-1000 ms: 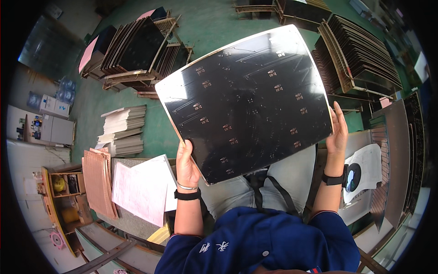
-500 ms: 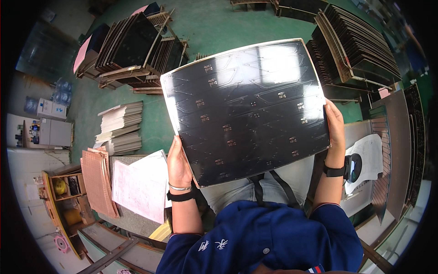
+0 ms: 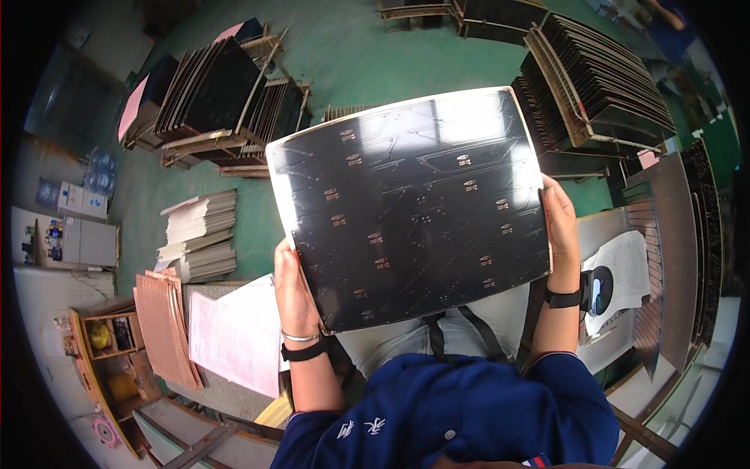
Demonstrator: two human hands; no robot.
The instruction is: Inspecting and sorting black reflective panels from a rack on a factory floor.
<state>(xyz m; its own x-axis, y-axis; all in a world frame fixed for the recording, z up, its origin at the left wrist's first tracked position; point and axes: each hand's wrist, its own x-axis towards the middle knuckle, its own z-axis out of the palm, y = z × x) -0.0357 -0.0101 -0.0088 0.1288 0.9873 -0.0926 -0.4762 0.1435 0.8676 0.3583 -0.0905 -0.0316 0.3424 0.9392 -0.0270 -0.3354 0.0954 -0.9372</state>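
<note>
A large black circuit board panel (image 3: 414,234) with fine traces and small copper-coloured pads is held up in front of my lap, tilted so that window light glares on its far part. My left hand (image 3: 295,293) grips its left edge near the lower corner, thumb along the side. On the opposite edge, my right hand (image 3: 560,227) is closed round the right side. The fingers behind the panel are hidden. Each wrist has a black band, and the left one also a silver bracelet.
Racks of upright dark panels stand at far left (image 3: 207,94) and far right (image 3: 601,86). To my left are a stack of pale sheets (image 3: 199,234), copper-coloured boards (image 3: 160,328) and pinkish paper (image 3: 234,340). On my right, a white sheet (image 3: 621,266) and a black round object (image 3: 600,289) lie near a wire rack.
The panel has come slightly lower and a little to the left in the picture, with both hands still on its edges. The background has shifted slightly too.
</note>
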